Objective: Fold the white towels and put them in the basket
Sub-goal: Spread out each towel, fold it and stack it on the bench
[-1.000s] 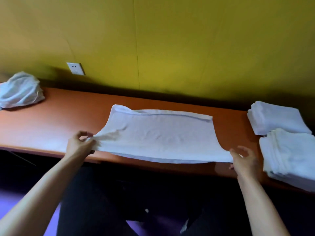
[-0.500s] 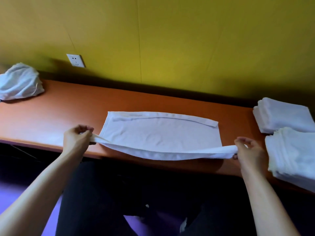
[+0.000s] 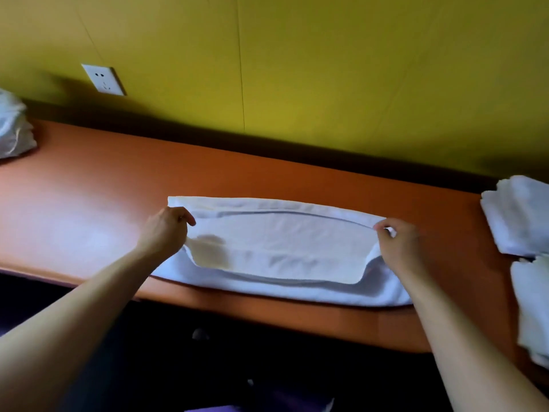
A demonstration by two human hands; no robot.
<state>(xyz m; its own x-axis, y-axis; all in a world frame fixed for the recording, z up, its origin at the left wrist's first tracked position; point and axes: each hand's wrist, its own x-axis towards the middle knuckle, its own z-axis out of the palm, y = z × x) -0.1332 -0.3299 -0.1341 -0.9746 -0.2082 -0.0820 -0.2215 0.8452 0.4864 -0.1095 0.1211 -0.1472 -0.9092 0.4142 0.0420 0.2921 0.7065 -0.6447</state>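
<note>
White towel (image 3: pixel 279 245) flat on worktop (image 3: pixel 89 209), near edge doubled toward far edge. My left grip (image 3: pixel 166 230) pinches left corner; my right grip (image 3: pixel 399 242) pinches right corner.

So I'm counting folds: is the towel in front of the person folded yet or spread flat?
Mid-fold: the left hand and right hand pinch the towel layer's corners over its far edge.

Setting: likely a hotel or laundry service room; exact type cannot be confirmed. Evidence: long orange-brown counter (image 3: pixel 89 203) fixed along a yellow-green panelled wall (image 3: pixel 326 69), with a white wall socket (image 3: pixel 103 80) just above it. Stacks of folded white towels (image 3: pixel 523 215) at the counter's right end; a crumpled white bundle (image 3: pixel 12 129) at the left end.
</note>
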